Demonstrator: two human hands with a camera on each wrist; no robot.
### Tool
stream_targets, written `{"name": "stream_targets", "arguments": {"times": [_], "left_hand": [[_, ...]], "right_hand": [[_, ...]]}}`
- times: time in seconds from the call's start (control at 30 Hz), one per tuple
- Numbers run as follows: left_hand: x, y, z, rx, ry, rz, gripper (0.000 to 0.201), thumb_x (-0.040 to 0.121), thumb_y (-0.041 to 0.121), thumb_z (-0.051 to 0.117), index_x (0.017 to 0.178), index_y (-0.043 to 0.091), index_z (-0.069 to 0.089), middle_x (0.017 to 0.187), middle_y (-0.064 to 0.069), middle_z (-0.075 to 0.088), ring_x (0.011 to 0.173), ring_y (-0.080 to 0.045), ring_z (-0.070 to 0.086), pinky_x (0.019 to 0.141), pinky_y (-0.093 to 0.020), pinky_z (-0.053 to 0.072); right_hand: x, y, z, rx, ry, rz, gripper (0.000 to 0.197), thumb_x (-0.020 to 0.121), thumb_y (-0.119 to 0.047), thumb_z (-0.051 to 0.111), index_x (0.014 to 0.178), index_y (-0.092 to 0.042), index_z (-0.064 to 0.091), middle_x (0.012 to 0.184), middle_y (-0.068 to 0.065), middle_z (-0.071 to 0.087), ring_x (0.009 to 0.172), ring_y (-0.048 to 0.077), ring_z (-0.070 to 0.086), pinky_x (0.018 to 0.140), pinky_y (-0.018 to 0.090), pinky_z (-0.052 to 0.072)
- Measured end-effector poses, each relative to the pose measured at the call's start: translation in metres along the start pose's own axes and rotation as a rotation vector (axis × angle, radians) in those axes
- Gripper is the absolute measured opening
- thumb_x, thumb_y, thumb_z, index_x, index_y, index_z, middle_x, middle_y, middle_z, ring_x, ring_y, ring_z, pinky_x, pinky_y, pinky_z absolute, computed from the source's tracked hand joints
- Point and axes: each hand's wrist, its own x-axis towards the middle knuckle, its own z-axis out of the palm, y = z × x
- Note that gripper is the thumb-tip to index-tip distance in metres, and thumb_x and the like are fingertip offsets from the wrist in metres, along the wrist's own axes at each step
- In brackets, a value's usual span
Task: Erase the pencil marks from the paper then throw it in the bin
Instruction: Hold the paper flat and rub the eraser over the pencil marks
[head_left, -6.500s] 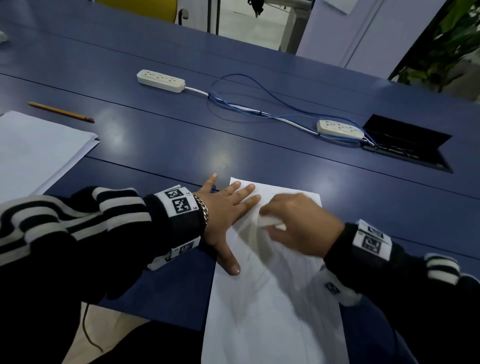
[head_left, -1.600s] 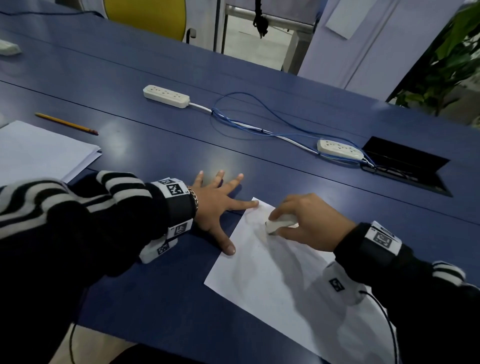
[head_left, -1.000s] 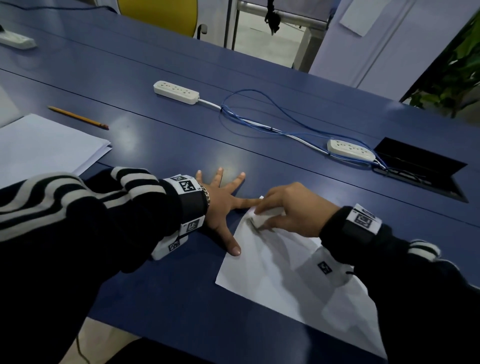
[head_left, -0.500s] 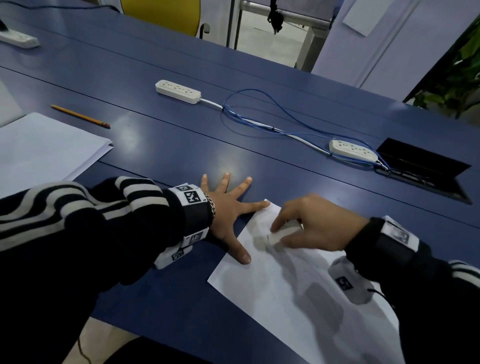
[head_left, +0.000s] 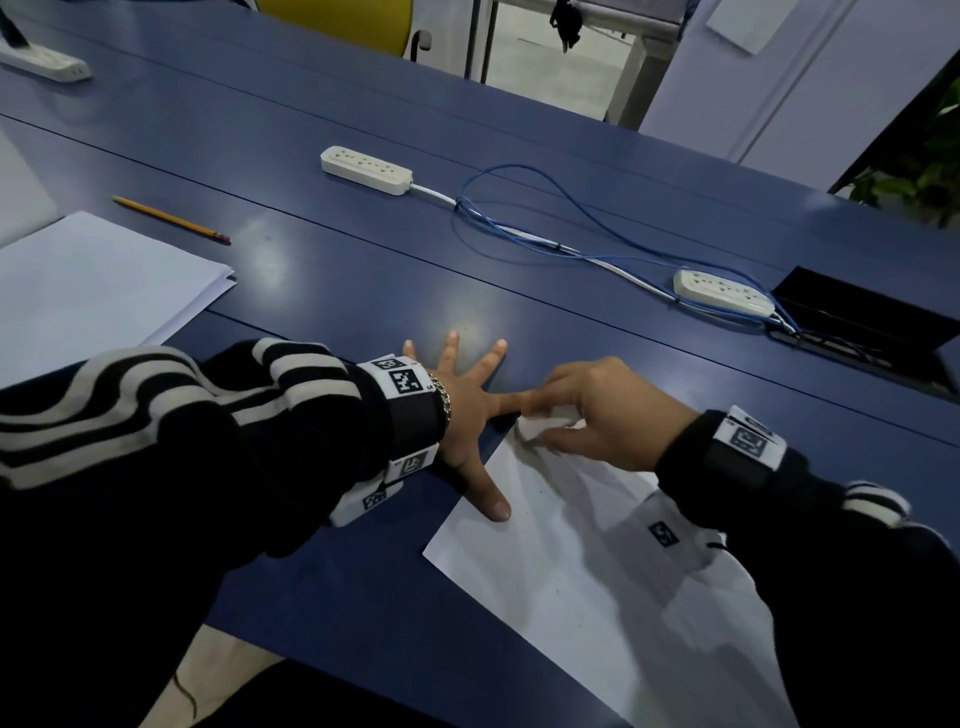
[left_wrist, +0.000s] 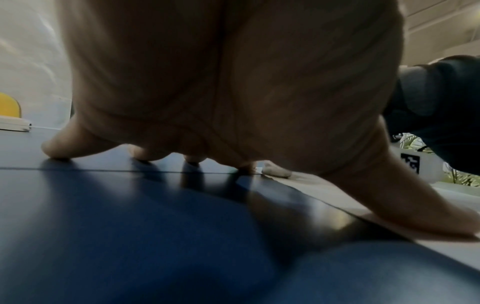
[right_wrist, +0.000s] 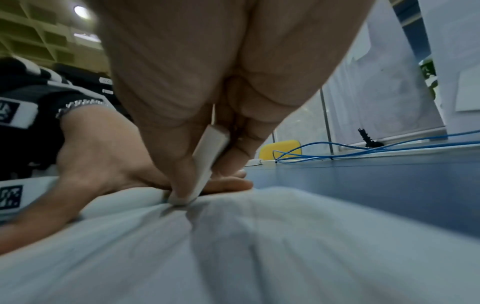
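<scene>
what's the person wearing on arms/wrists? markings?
Black sleeves with off-white stripes. Left hand: black wristband carrying white square-code tags, white wrist unit below, metal chain bracelet. Right hand: black band with a white code tag, white unit with thin black cable.

I see black sleeves (head_left: 156, 441) with white stripes on both my arms. Each wrist carries a black band with white blocks printed with square black-and-white markers (head_left: 404, 381), lower centre and lower right of the head frame. A silver chain bracelet (head_left: 442, 397) sits at my left wrist. A thin black cable (head_left: 719, 545) trails from the right unit.
</scene>
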Motion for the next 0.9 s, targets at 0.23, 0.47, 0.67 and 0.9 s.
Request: {"name": "stream_targets", "arguments": {"times": [0.23,0.47,0.67,0.9], "left_hand": [[-0.001,0.002,0.000,0.015,0.003,-0.007,0.137,0.025,0.106,0.066,0.112,0.086,-0.038,0.161,0.010,-0.050,0.146,-0.055,-0.039,0.102,-0.092,-0.011],[0.000,0.001,-0.002,0.090,0.009,-0.003,0.146,0.028,0.106,0.066,0.135,0.080,-0.030,0.165,0.004,-0.044,0.149,-0.052,-0.037,0.105,-0.089,-0.014],[0.011,-0.005,-0.014,0.199,0.100,0.147,0.144,0.043,0.102,0.068,0.149,0.069,-0.023,0.168,-0.003,-0.039,0.154,-0.044,-0.032,0.112,-0.078,-0.023],[0.011,0.025,-0.051,0.327,0.304,0.173,0.112,0.084,0.076,0.068,0.168,0.040,0.004,0.175,-0.017,0.001,0.161,-0.041,0.009,0.127,-0.063,0.012]], "right_hand": [[0.001,-0.006,-0.006,-0.003,-0.122,-0.004,0.031,0.078,-0.037,0.075,0.109,-0.034,0.075,0.105,-0.014,0.071,0.090,0.005,0.063,0.083,0.023,0.049],[-0.034,-0.008,-0.006,-0.011,-0.232,0.009,0.035,0.077,-0.053,0.067,0.107,-0.036,0.073,0.103,-0.018,0.069,0.088,-0.001,0.061,0.083,0.018,0.048],[-0.094,0.020,-0.006,-0.029,-0.001,0.218,0.030,0.076,-0.049,0.073,0.103,-0.037,0.072,0.095,-0.017,0.067,0.083,0.002,0.062,0.077,0.026,0.051],[-0.121,0.017,0.010,-0.045,0.119,0.476,0.030,0.080,-0.050,0.074,0.103,-0.030,0.076,0.090,-0.019,0.066,0.087,0.002,0.060,0.076,0.014,0.044]]}}
